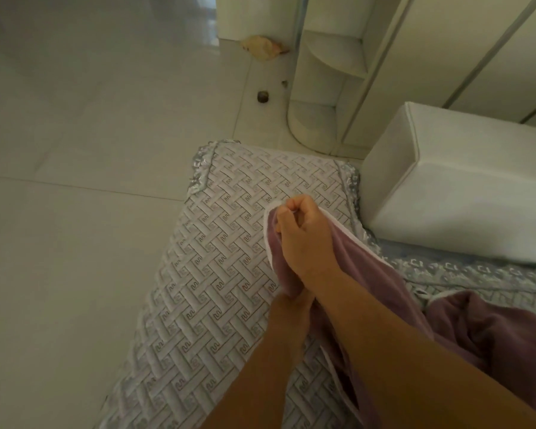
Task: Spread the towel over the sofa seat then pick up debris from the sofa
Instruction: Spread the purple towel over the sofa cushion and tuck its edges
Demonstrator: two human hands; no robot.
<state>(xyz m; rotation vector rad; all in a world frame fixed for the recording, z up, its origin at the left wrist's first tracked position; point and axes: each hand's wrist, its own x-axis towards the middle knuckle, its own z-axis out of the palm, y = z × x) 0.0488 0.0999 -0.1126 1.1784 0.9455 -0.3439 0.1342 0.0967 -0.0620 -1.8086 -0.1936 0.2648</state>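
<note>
A mauve towel (489, 339) with white trim lies bunched on the right part of the sofa seat (217, 243), which has a quilted, woven-pattern cover. My right hand (300, 233) is closed on the towel's trimmed edge and holds it up over the middle of the seat. My left hand (291, 300) is just below it, mostly hidden under my right wrist, with its fingers closed on a fold of the same towel. I see no debris on the visible part of the seat.
A white backrest cushion (452, 193) stands along the seat's right side. Pale tiled floor (90, 150) spreads to the left. On the floor beyond the sofa lie a dry leaf (263, 48) and a small dark lump (263, 96), next to a white corner shelf (322, 88).
</note>
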